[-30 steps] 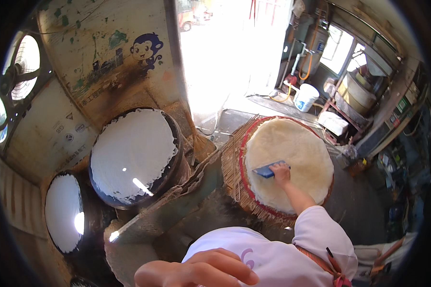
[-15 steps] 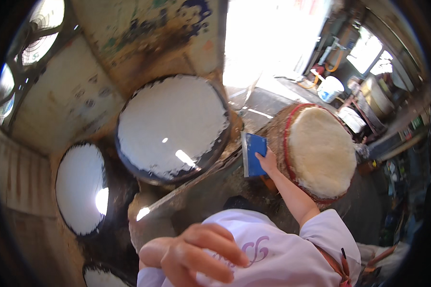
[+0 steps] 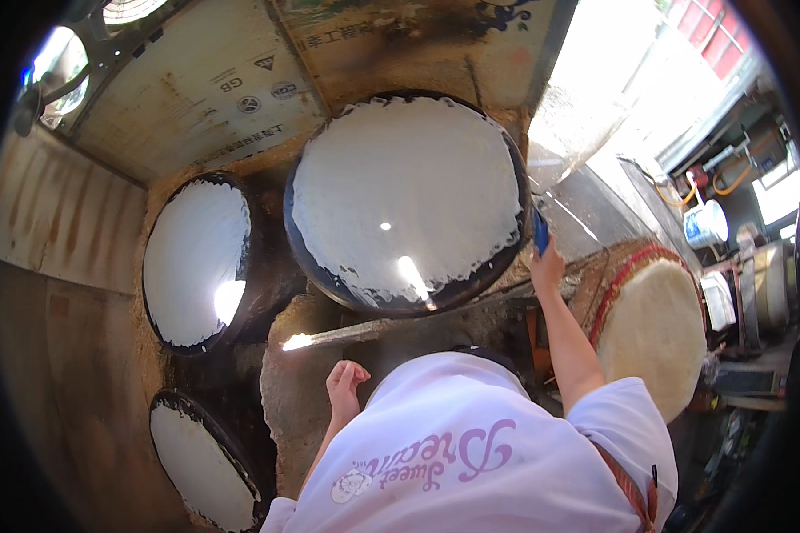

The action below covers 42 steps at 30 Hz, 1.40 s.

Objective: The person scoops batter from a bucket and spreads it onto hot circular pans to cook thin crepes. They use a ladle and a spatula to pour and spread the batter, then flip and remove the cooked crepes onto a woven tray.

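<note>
My right hand (image 3: 548, 265) grips a flat blue scraper (image 3: 541, 234), now seen nearly edge-on, at the right rim of a large round dark griddle (image 3: 295, 253). A thin white layer with a ragged edge (image 3: 400, 195) covers most of that griddle. In front of the griddle, my left hand (image 3: 345, 388) hangs near the edge of the stove top with its fingers curled in; nothing shows in it. To the right of my right forearm stands a round tub with a red band (image 3: 609, 298), holding a pale cream mass (image 3: 653, 333).
Two more round pans, one at the left (image 3: 196, 258) and one at the lower left (image 3: 200, 462), carry white layers too. Printed boards (image 3: 200, 84) wall in the back. A white bucket (image 3: 705, 224) stands beyond the tub, by the bright opening.
My right hand has brought the scraper from beside the tub to the large griddle's rim and turned it edge-on. My left hand has dropped away from my chest. The view has shifted.
</note>
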{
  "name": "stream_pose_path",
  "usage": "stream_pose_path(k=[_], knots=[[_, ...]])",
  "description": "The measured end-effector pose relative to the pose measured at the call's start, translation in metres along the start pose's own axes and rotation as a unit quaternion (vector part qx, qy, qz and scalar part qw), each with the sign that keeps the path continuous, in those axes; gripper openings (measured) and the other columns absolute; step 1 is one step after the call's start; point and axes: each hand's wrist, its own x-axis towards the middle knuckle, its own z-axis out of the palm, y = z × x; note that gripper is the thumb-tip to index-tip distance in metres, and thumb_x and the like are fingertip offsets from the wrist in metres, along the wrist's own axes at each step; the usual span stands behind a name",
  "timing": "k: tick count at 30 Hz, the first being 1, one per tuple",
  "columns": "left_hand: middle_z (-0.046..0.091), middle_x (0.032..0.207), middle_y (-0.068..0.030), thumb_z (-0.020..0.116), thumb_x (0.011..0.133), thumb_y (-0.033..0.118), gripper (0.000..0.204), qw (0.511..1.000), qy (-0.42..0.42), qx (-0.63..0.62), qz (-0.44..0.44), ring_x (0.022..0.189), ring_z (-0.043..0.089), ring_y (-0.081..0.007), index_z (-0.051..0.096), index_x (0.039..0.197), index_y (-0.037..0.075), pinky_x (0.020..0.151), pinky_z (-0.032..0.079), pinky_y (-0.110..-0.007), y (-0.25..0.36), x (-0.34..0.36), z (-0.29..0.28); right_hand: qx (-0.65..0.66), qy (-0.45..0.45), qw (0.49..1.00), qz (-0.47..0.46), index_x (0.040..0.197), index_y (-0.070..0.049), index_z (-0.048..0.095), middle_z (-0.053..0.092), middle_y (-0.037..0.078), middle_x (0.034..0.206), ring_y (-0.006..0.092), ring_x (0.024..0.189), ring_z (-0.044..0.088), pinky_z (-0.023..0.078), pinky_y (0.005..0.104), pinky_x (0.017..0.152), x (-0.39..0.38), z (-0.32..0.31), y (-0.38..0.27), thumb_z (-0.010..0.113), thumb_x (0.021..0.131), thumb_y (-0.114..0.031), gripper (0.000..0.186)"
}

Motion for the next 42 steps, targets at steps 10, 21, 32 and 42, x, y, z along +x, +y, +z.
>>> stream_pose_path(k=[10,21,32,42], knots=[[0.05,0.068,-0.0026,0.045,0.09,0.015,0.019,0.996,0.074,0.054,0.019,0.067,0.052,-0.012,0.05,0.074,0.005,0.064,0.041,-0.024,0.018,0.03,0.032,-0.024,-0.051,0.998,-0.016,0.114,-0.014,0.05,0.061,0.019,0.08,0.0375,0.072,0.059,0.046,0.0457,0.063,-0.048,0.0,-0.026,0.061,0.073,-0.012,0.043],[0.053,0.068,-0.0016,0.049,0.087,0.012,0.015,0.998,0.015,0.063,-0.005,0.067,0.052,-0.0098,0.053,0.075,0.005,0.064,0.039,-0.022,-0.002,0.026,0.04,-0.044,-0.056,0.989,-0.127,0.115,-0.008,0.049,0.061,0.022,0.082,0.0378,0.074,0.059,0.047,0.0448,0.065,0.097,0.004,-0.001,0.058,0.076,-0.013,0.041],[0.053,0.067,-0.0012,0.05,0.087,0.012,0.015,0.997,0.044,0.057,-0.012,0.065,0.05,-0.009,0.053,0.075,0.004,0.064,0.04,-0.022,-0.009,-0.008,0.002,-0.04,-0.262,0.952,-0.153,0.114,-0.012,0.05,0.062,0.016,0.088,0.0341,0.08,0.06,0.047,0.0416,0.069,-0.114,-0.046,-0.027,0.06,0.073,-0.012,0.042],[0.053,0.067,-0.0006,0.05,0.087,0.012,0.014,0.996,0.081,0.041,0.023,0.064,0.051,-0.0087,0.053,0.076,0.005,0.063,0.04,-0.022,-0.01,-0.023,-0.024,0.018,-0.325,0.923,-0.207,0.115,0.003,0.041,0.061,0.022,0.08,0.0377,0.076,0.059,0.046,0.0427,0.068,-0.141,0.003,-0.067,0.061,0.074,-0.03,0.056]])
